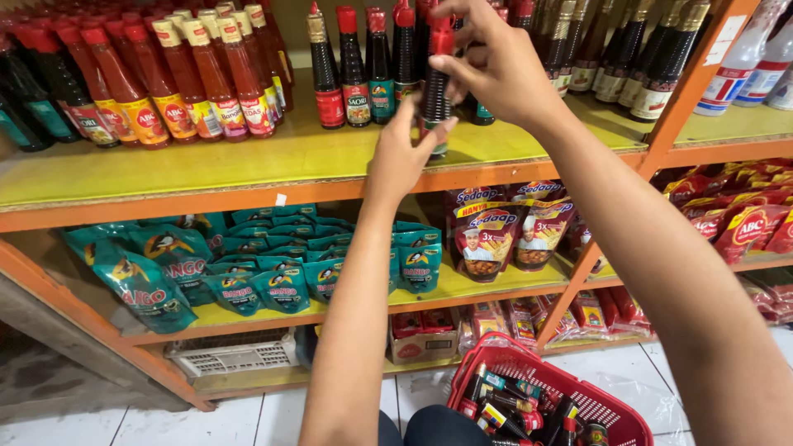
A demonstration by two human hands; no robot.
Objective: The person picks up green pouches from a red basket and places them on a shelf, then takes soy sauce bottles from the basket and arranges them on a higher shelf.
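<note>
Though half hidden by hands (462, 99), dark bottle (435, 91).

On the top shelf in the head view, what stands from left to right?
Red sauce bottles → small dark bottles with red caps → the dark bottle held by the left hand and right hand → tall dark bottles with gold caps → white spray bottles.

On the top shelf (248, 161), a row of chili sauce bottles (165, 83) stands at upper left, with soy sauce bottles (355, 74) right of them. Both hands, the left hand (405, 153) below the right hand (496, 66), hold one bottle (435, 87) at upper centre. Pouches (248, 264) lie on the shelf beneath. A basket (611, 405) holding bottles sits on the floor at lower right.
</note>
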